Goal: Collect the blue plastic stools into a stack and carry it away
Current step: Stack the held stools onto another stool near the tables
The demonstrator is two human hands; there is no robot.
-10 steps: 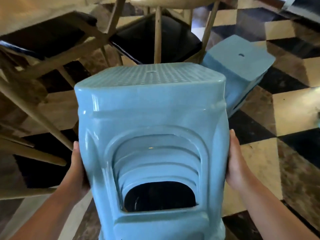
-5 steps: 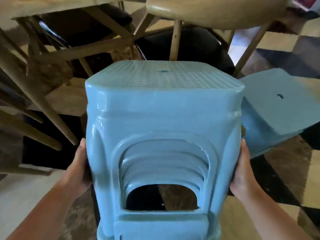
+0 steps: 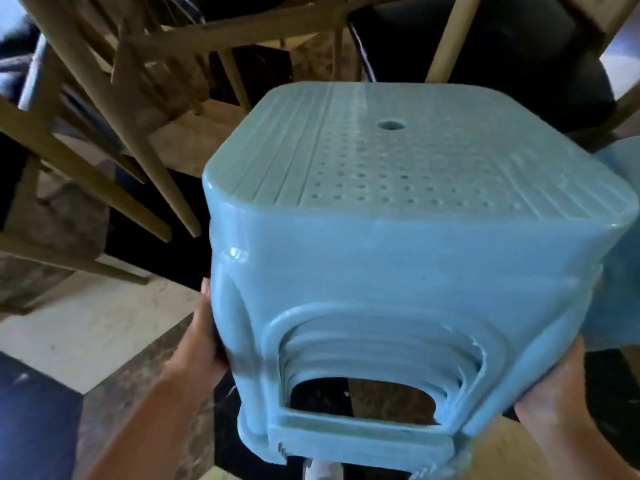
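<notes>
Two bare hands clamp a stack of nested blue plastic stools point(image 3: 408, 271) between them: the left hand point(image 3: 204, 344) pressed against its left side, the right hand point(image 3: 554, 393) against its lower right corner. The stack tilts, dimpled seat uppermost. Just beyond stand wooden chair legs point(image 3: 138, 133), with another blue stool point(image 3: 623, 271) at the right edge.

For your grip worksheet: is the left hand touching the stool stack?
Touching. The head view shows the left hand pressed flat against the stool stack side, no gap.
</notes>
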